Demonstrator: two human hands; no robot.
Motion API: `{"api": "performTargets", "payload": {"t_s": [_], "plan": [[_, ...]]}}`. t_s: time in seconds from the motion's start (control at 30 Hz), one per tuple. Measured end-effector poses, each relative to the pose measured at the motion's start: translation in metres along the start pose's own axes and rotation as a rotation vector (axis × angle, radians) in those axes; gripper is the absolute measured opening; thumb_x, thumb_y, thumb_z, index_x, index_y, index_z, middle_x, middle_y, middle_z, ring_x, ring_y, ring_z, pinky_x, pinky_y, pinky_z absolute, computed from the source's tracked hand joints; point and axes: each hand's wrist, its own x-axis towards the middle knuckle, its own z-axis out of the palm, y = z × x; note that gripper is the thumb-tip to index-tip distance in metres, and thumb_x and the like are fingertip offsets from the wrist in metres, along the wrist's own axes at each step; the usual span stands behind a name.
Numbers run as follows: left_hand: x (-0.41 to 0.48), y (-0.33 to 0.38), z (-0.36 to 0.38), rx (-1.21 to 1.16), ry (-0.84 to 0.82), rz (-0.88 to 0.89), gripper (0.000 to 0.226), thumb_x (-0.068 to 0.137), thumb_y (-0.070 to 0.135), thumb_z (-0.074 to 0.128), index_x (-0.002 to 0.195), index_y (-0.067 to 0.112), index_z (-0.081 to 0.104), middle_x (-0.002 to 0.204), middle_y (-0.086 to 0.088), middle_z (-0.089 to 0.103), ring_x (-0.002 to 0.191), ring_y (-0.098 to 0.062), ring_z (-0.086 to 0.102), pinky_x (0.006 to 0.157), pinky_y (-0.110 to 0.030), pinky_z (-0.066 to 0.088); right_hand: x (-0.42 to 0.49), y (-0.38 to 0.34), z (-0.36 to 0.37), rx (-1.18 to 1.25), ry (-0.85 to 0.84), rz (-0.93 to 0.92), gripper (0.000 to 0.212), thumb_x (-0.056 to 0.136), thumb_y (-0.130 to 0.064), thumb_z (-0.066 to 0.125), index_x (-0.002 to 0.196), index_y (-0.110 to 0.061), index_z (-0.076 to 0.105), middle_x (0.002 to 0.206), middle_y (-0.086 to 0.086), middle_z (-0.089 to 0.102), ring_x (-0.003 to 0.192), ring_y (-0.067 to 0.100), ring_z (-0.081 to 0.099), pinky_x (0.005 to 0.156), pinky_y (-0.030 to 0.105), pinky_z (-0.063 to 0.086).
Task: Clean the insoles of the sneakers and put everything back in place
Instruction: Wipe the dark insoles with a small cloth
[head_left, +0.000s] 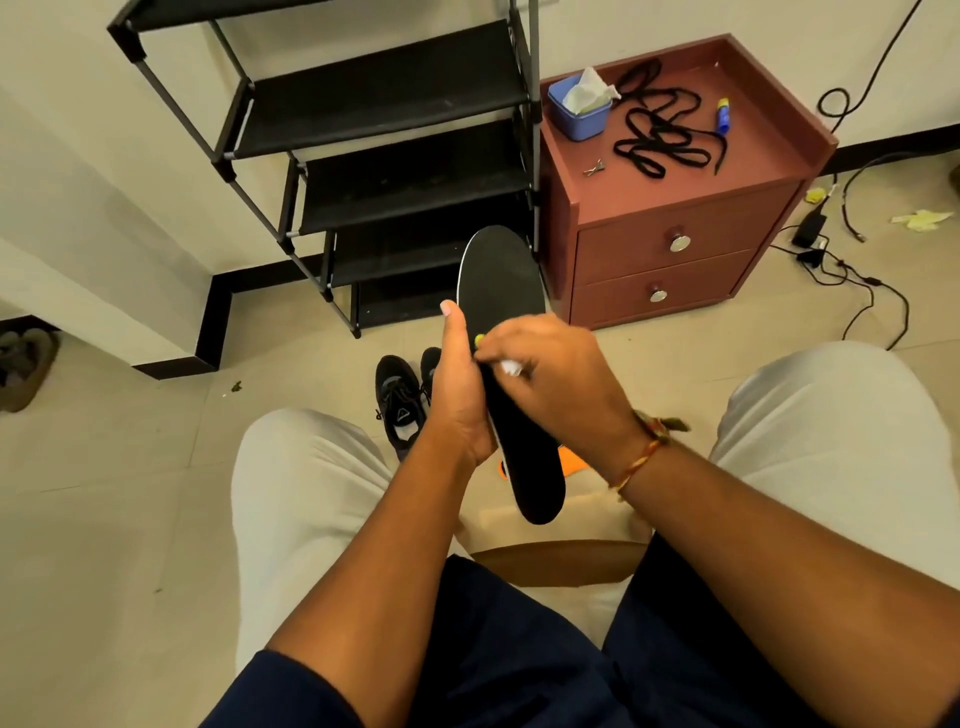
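Observation:
A long black insole (500, 280) with a thin white rim stands tilted between my knees. My left hand (460, 384) grips it along its left edge, thumb pointing up. My right hand (550, 374) lies across the insole's middle, fingers curled round a small tool with a yellow-green tip (479, 340) and a bit of white (511, 368) showing under the fingers; what the tool is stays hidden. Two black sneakers (400, 402) sit on the floor beyond my hands, partly hidden by them. An orange piece (571, 460) shows behind the insole.
A black shoe rack (384, 150) stands straight ahead. To its right, a red-brown bedside cabinet (670, 244) carries black laces (657, 132), a blue tissue tub (577, 109), a small blue tube (722, 114) and keys (594, 167). Cables (852, 270) trail on the floor at right.

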Motion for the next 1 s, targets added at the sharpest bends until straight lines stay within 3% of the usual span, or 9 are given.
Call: {"api": "performTargets", "payload": {"t_s": [0.07,0.2,0.3,0.37,0.5,0.6,0.73,0.83,1.0], "plan": [[0.0,0.001,0.0,0.016,0.015,0.013,0.078,0.094,0.077,0.027,0.104,0.022,0.081,0.115,-0.011,0.074,0.112,-0.027,0.069,0.102,-0.045,0.049,0.006,0.012,-0.006,-0.002,0.038,0.022,0.016,0.087,-0.005,0.07,0.1,-0.01,0.077,0.102,0.004,0.073,0.098,0.019,0.067,0.093,0.037,0.054],[-0.002,-0.002,0.003,0.098,-0.003,-0.011,0.077,0.098,0.072,0.021,0.092,0.027,0.083,0.106,-0.006,0.077,0.115,-0.03,0.062,0.106,-0.047,0.043,0.021,0.043,-0.02,-0.036,0.255,0.229,0.015,0.087,-0.004,0.07,0.1,-0.007,0.076,0.1,0.008,0.073,0.095,0.02,0.067,0.089,0.04,0.057],[-0.002,-0.004,0.003,0.13,-0.008,-0.027,0.071,0.096,0.074,0.024,0.117,0.026,0.073,0.119,-0.01,0.073,0.117,-0.03,0.067,0.107,-0.051,0.047,0.009,0.022,-0.011,-0.017,0.144,0.08,0.015,0.086,-0.003,0.071,0.099,-0.009,0.077,0.1,0.005,0.074,0.097,0.016,0.066,0.094,0.031,0.054],[-0.001,-0.004,0.003,0.15,-0.022,-0.037,0.072,0.097,0.073,0.024,0.121,0.024,0.07,0.119,-0.011,0.073,0.111,-0.028,0.069,0.1,-0.047,0.052,0.01,0.026,-0.013,-0.015,0.144,0.059,0.016,0.086,-0.003,0.071,0.1,-0.008,0.076,0.101,0.005,0.073,0.098,0.016,0.066,0.094,0.028,0.052],[0.001,-0.007,0.002,0.175,-0.075,-0.083,0.077,0.098,0.072,0.02,0.117,0.019,0.072,0.121,-0.012,0.072,0.109,-0.028,0.063,0.09,-0.041,0.05,0.024,0.062,-0.031,0.072,0.335,0.373,0.012,0.087,-0.009,0.071,0.097,-0.013,0.078,0.097,-0.001,0.074,0.092,0.009,0.067,0.088,0.02,0.053],[0.008,-0.01,-0.004,0.099,-0.069,-0.091,0.08,0.098,0.072,0.021,0.109,0.018,0.079,0.12,-0.013,0.072,0.104,-0.027,0.064,0.086,-0.04,0.051,0.018,0.07,-0.03,0.443,0.337,0.704,0.01,0.087,-0.02,0.076,0.096,-0.018,0.078,0.091,-0.007,0.075,0.086,0.003,0.069,0.08,0.023,0.057],[0.018,-0.01,-0.015,-0.092,-0.066,-0.07,0.089,0.094,0.077,0.026,0.119,0.005,0.073,0.115,-0.018,0.068,0.094,-0.025,0.062,0.084,-0.039,0.051,0.017,0.073,-0.028,1.075,0.371,0.965,0.014,0.093,-0.009,0.068,0.106,-0.008,0.072,0.104,0.007,0.074,0.098,0.015,0.07,0.084,0.028,0.059],[0.024,-0.01,-0.025,-0.153,0.008,-0.062,0.088,0.092,0.079,0.031,0.125,0.009,0.07,0.124,-0.017,0.068,0.102,-0.028,0.067,0.093,-0.043,0.054,0.02,0.066,-0.028,1.409,0.336,1.06,0.017,0.097,0.001,0.055,0.108,-0.004,0.067,0.109,0.011,0.072,0.099,0.018,0.071,0.081,0.025,0.059],[0.024,-0.01,-0.027,-0.278,0.076,-0.096,0.089,0.088,0.081,0.038,0.129,0.008,0.067,0.13,-0.016,0.066,0.105,-0.03,0.069,0.086,-0.043,0.057,0.017,0.055,-0.024,1.67,0.248,1.164,0.024,0.096,0.006,0.05,0.118,0.005,0.062,0.12,0.022,0.066,0.112,0.03,0.067,0.085,0.03,0.06]]}}
